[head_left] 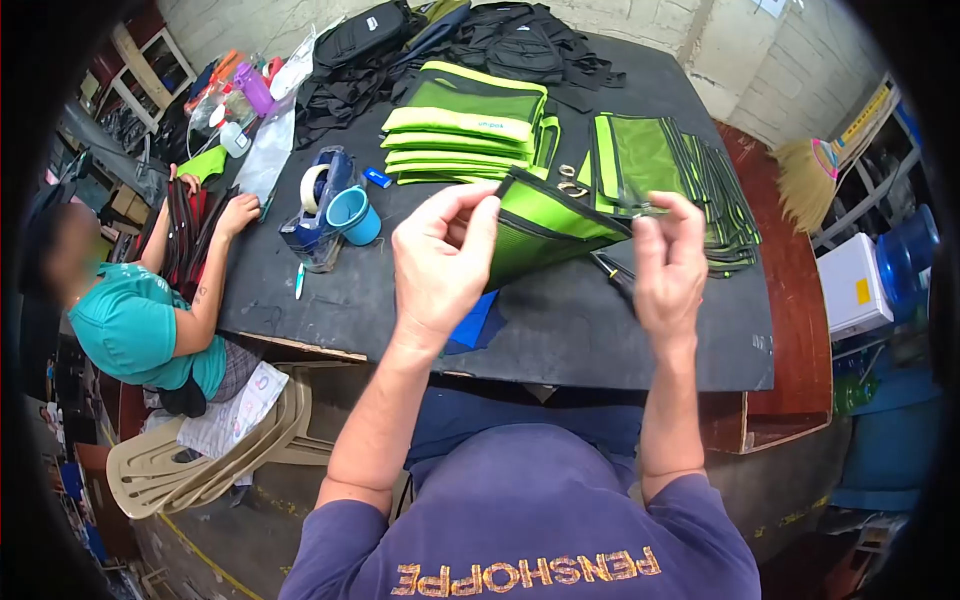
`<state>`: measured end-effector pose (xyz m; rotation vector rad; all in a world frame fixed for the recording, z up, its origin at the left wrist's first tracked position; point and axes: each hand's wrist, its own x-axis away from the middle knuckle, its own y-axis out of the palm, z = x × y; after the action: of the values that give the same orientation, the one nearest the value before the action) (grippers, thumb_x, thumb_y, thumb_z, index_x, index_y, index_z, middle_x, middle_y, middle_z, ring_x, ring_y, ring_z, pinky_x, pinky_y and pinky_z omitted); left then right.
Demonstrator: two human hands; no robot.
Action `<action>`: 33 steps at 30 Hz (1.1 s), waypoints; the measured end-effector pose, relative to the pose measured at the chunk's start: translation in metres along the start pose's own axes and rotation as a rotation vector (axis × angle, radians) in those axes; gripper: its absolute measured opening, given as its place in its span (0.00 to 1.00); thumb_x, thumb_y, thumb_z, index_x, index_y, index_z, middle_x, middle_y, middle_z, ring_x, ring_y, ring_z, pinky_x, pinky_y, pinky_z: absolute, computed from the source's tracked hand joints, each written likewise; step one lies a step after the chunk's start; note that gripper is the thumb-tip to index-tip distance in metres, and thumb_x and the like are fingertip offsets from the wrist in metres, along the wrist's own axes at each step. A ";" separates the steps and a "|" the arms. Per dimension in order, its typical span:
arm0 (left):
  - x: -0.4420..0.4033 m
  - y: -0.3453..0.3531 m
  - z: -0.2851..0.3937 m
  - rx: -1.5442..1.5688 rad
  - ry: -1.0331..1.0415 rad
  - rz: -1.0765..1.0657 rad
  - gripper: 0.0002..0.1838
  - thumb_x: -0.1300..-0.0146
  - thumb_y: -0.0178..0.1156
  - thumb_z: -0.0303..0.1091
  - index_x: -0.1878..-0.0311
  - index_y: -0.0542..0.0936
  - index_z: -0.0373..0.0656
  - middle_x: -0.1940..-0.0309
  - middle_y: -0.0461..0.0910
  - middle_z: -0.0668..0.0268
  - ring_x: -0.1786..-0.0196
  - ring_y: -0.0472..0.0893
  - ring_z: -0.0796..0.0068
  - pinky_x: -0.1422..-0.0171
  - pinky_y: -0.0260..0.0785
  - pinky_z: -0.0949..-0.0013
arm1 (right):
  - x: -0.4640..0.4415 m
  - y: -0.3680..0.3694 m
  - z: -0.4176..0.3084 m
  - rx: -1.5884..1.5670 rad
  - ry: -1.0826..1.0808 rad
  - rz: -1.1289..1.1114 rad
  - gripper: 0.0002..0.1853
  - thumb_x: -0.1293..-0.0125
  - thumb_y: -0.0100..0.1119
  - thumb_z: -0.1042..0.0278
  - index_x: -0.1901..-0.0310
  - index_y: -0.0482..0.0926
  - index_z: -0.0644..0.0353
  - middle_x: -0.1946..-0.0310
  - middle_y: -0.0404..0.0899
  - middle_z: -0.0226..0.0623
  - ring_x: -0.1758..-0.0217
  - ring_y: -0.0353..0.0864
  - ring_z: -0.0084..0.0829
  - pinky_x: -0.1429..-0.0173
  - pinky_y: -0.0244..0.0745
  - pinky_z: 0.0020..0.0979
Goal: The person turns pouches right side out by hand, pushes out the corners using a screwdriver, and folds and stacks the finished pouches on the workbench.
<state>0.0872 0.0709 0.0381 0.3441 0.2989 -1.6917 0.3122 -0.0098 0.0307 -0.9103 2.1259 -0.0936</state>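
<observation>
In front of me, my left hand [445, 255] pinches the upper left corner of a bright green mesh pouch [550, 222] with black edging. The pouch hangs tilted above the table. My right hand [668, 265] is at its right corner, fingers closed in a pinch; a small blurred thing shows at the fingertips, too unclear to name. Behind the pouch lie metal rings [572, 180] like scissors handles. A stack of green pouches [460, 125] lies beyond my left hand, and a fanned pile of black-edged green pouches [690, 180] beyond my right.
Left on the dark table [700, 345] are a tape dispenser [315, 210], a blue cup [354, 215] and a marker [299, 281]. Black bags [500, 45] lie at the back. A co-worker [150, 310] handles dark red-trimmed pieces. Stacked plastic chairs [230, 430] stand lower left.
</observation>
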 end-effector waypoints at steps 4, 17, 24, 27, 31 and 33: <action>0.010 0.020 0.003 -0.054 0.117 0.016 0.07 0.30 0.68 0.23 0.51 0.88 0.35 0.64 0.88 0.69 0.71 0.81 0.88 0.66 0.74 0.77 | 0.009 0.022 -0.033 -0.145 -0.300 -0.034 0.18 0.31 0.76 0.61 0.47 0.83 0.60 0.66 0.83 0.36 0.74 0.80 0.27 0.71 0.74 0.30; 0.010 0.019 -0.001 -0.469 0.655 0.048 0.14 0.42 0.71 0.16 0.53 0.88 0.37 0.71 0.83 0.62 0.74 0.80 0.70 0.68 0.73 0.69 | 0.008 0.027 -0.025 0.095 -0.413 -0.017 0.14 0.36 0.79 0.65 0.55 0.86 0.60 0.73 0.80 0.35 0.76 0.79 0.33 0.72 0.72 0.33; 0.006 0.021 -0.004 -0.607 0.949 0.017 0.18 0.50 0.73 0.16 0.53 0.87 0.37 0.72 0.82 0.64 0.72 0.81 0.64 0.67 0.75 0.64 | 0.015 -0.003 -0.043 0.099 -0.312 -0.005 0.10 0.37 0.79 0.69 0.58 0.87 0.60 0.73 0.83 0.35 0.77 0.80 0.33 0.72 0.72 0.33; 0.006 0.019 -0.001 -0.642 0.996 -0.085 0.18 0.50 0.73 0.18 0.53 0.87 0.36 0.71 0.81 0.65 0.72 0.80 0.66 0.68 0.74 0.64 | 0.016 -0.016 -0.054 0.161 -0.311 -0.025 0.10 0.38 0.79 0.68 0.59 0.87 0.60 0.73 0.84 0.34 0.77 0.81 0.33 0.72 0.73 0.32; 0.007 0.022 0.004 -0.706 1.053 -0.182 0.18 0.50 0.73 0.22 0.52 0.87 0.37 0.70 0.80 0.67 0.73 0.78 0.69 0.69 0.71 0.65 | 0.016 -0.021 -0.057 0.254 -0.305 -0.051 0.11 0.38 0.79 0.66 0.59 0.87 0.59 0.74 0.85 0.33 0.77 0.81 0.33 0.72 0.73 0.32; 0.008 0.023 0.006 -0.730 1.069 -0.204 0.18 0.49 0.72 0.23 0.52 0.87 0.37 0.70 0.79 0.67 0.74 0.77 0.69 0.69 0.70 0.66 | 0.016 -0.022 -0.057 0.285 -0.303 -0.061 0.11 0.38 0.79 0.65 0.60 0.87 0.59 0.74 0.85 0.33 0.77 0.82 0.33 0.72 0.73 0.32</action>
<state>0.1084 0.0584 0.0404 0.6475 1.7223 -1.3250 0.2778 -0.0493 0.0665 -0.7659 1.7518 -0.2658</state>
